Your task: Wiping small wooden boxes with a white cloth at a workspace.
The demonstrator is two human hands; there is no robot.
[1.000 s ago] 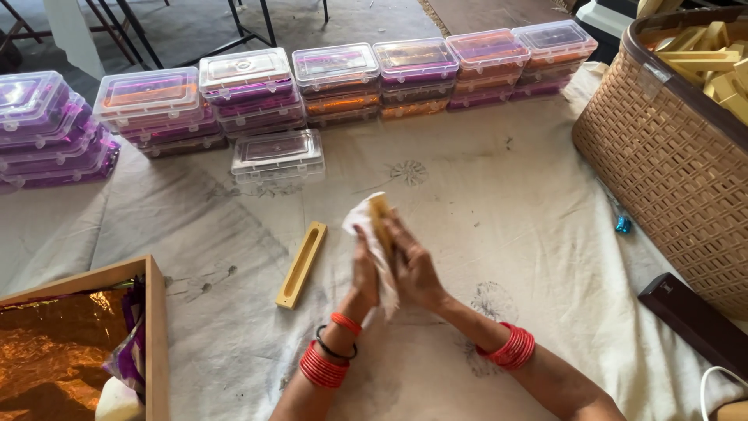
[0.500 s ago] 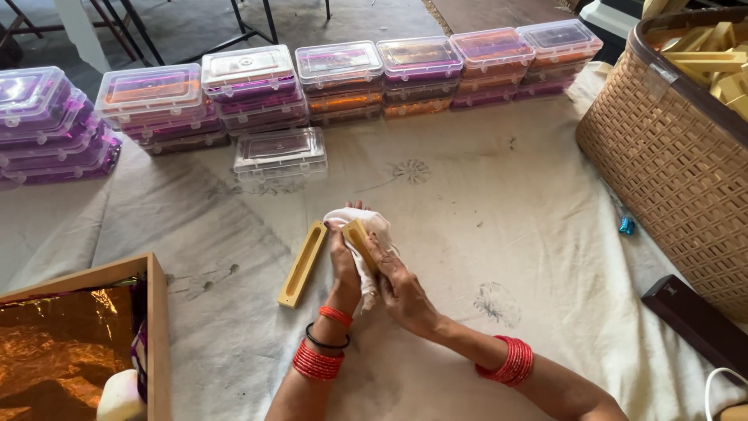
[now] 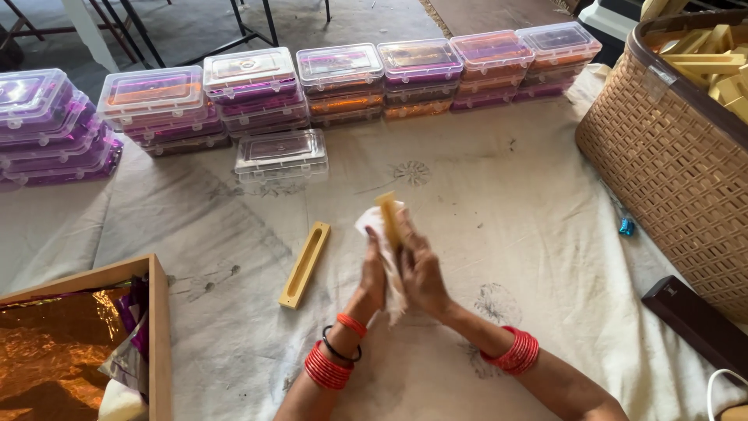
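Head view, one frame. Both hands are together at scene centre, just near of the middle of the cloth-covered table [image 3: 483, 179]. The left hand [image 3: 374, 274] holds a white cloth [image 3: 389, 273] bunched against a yellow wooden piece [image 3: 389, 217], and the right hand [image 3: 421, 269] is closed on that same piece from the other side; I read both as clamped, with the cloth sandwiched between the left palm and the wood. The piece stands nearly upright between the palms, its long axis running near to far, and its far end pokes out beyond the fingertips. It is centred between the hands, so neither is clearly nearer; the right has the more direct contact with bare wood. A second piece, a long yellow tray with a slot [image 3: 305, 263], lies flat on the cloth just left of the left hand, apart from it; its long axis runs near-left to far-right, and the left hand is the nearer one. Far across the table sits a row of stacked clear plastic boxes [image 3: 343, 78], one single box [image 3: 282, 154] set nearer. A woven basket [image 3: 662, 164] of more yellow pieces stands at right, well apart. A wooden frame with copper foil [image 3: 160, 327] is near left. A dark bar [image 3: 693, 320] lies near right.
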